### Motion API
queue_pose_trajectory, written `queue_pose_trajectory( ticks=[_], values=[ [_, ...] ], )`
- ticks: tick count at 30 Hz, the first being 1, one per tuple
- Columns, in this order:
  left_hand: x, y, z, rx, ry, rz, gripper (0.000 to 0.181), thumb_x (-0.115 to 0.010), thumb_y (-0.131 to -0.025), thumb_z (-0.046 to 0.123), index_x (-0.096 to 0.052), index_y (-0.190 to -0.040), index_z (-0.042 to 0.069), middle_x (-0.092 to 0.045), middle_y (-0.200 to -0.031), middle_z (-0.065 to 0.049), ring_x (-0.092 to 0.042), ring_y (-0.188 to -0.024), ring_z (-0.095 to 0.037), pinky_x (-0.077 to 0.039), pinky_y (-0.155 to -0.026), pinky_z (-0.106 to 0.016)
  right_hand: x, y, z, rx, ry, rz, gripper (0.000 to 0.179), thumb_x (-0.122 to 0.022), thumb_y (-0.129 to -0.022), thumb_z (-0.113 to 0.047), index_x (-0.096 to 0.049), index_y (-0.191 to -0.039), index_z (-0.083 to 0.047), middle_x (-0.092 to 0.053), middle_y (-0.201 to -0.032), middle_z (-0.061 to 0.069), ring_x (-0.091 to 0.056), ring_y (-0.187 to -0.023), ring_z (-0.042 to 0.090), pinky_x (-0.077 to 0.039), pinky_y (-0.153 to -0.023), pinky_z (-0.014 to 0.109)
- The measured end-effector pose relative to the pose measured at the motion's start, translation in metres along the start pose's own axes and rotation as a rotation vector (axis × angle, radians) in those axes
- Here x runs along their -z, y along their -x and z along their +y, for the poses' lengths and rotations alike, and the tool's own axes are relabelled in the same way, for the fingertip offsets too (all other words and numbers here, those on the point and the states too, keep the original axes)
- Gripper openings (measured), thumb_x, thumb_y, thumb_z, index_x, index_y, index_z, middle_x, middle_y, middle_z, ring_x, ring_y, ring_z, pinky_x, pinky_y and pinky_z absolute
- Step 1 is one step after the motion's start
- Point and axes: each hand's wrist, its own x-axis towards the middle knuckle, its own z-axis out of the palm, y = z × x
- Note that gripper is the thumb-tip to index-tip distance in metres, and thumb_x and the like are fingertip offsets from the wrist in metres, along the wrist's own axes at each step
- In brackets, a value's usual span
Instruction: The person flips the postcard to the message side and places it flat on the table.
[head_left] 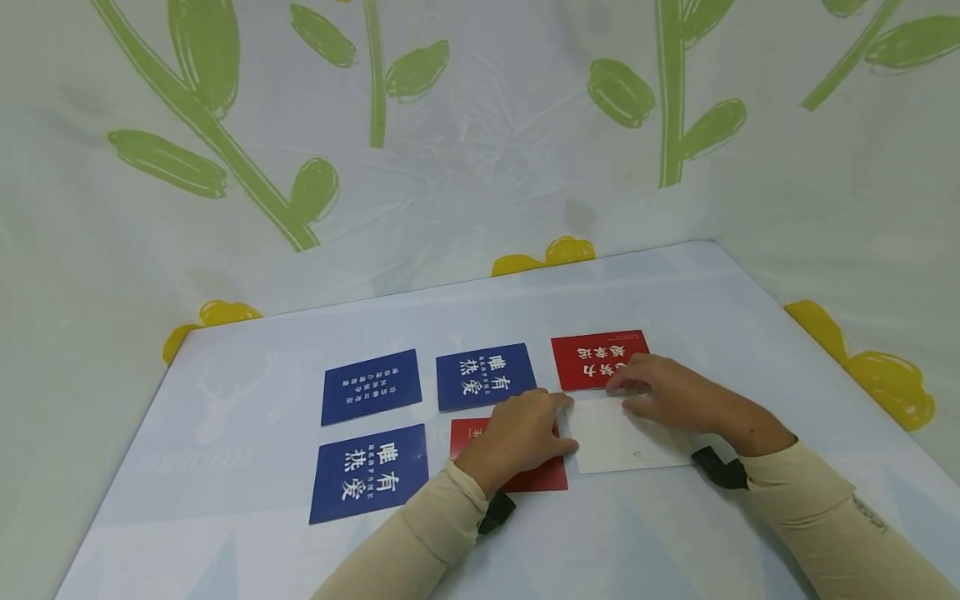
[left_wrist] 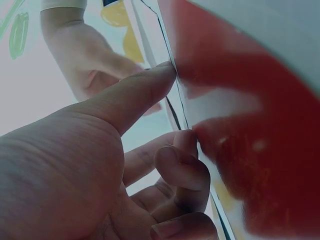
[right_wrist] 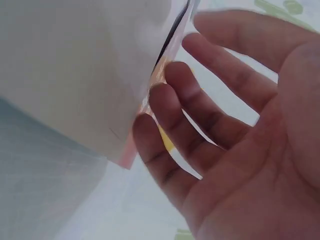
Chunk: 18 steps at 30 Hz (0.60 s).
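In the head view, a white card (head_left: 615, 446) lies face up at the near right, below a red card with white characters (head_left: 581, 358). My left hand (head_left: 517, 437) lies over another red card (head_left: 546, 477), hiding much of it. The left thumb and index finger, spread apart, touch down by the white card's left edge. My right hand (head_left: 671, 392) is over the white card's upper right part, with loosely bent fingers. The right wrist view shows the fingertips (right_wrist: 145, 127) close to the pale card surface, and nothing is gripped between fingers and thumb.
Two blue cards with large white characters lie on the table: one (head_left: 401, 475) at the near left, another (head_left: 447, 383) in the back row. A blue card with smaller text (head_left: 371, 387) is at the back left. Patterned white fabric (head_left: 465, 200) stands behind the table (head_left: 247, 492).
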Motion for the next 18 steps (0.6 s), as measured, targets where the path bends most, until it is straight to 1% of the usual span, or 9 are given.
queue_pose_trajectory(
  ticks=[4,9,11,14,18],
  values=[
    [-0.003,-0.003,0.001,-0.014,-0.008,0.001,0.065,-0.085,-0.077,0.038,-0.064,-0.136,0.021,-0.073,-0.115,0.001,-0.064,-0.091,-0.012,-0.057,-0.076,-0.025,0.004,-0.001,-0.001,0.001,0.016,0.055,0.035,-0.079,-0.084,-0.018,-0.07,-0.118,-0.013,-0.066,-0.114,0.008,-0.059,-0.109,0.027,-0.06,-0.085,0.044],
    [-0.003,-0.004,0.002,-0.024,-0.022,0.009,0.063,-0.085,-0.077,0.039,-0.065,-0.134,0.021,-0.073,-0.112,0.001,-0.064,-0.09,-0.011,-0.056,-0.074,-0.025,0.011,-0.009,0.0,0.003,0.076,0.116,0.034,-0.077,-0.086,-0.017,-0.07,-0.119,-0.011,-0.064,-0.118,0.014,-0.057,-0.112,0.032,-0.06,-0.084,0.046],
    [-0.002,-0.003,0.002,-0.023,-0.026,0.013,0.063,-0.085,-0.077,0.039,-0.065,-0.134,0.021,-0.073,-0.112,0.001,-0.064,-0.09,-0.011,-0.056,-0.073,-0.025,0.014,-0.013,0.0,-0.004,0.101,0.121,0.035,-0.077,-0.086,-0.018,-0.07,-0.119,-0.011,-0.063,-0.121,0.016,-0.056,-0.114,0.034,-0.06,-0.084,0.047],
    [-0.002,-0.002,0.001,-0.018,-0.028,0.014,0.063,-0.085,-0.077,0.039,-0.065,-0.134,0.021,-0.073,-0.112,0.001,-0.065,-0.089,-0.011,-0.056,-0.074,-0.025,0.017,-0.019,0.002,-0.025,0.125,0.109,0.037,-0.077,-0.087,-0.018,-0.068,-0.122,-0.01,-0.061,-0.124,0.018,-0.055,-0.116,0.036,-0.06,-0.084,0.048],
    [0.0,-0.001,0.001,-0.017,-0.023,0.017,0.063,-0.086,-0.077,0.038,-0.065,-0.134,0.021,-0.074,-0.113,0.001,-0.065,-0.088,-0.012,-0.057,-0.076,-0.027,0.02,-0.026,0.005,-0.046,0.153,0.083,0.045,-0.077,-0.086,-0.018,-0.065,-0.128,-0.007,-0.058,-0.13,0.02,-0.054,-0.119,0.038,-0.059,-0.087,0.05]
  ],
)
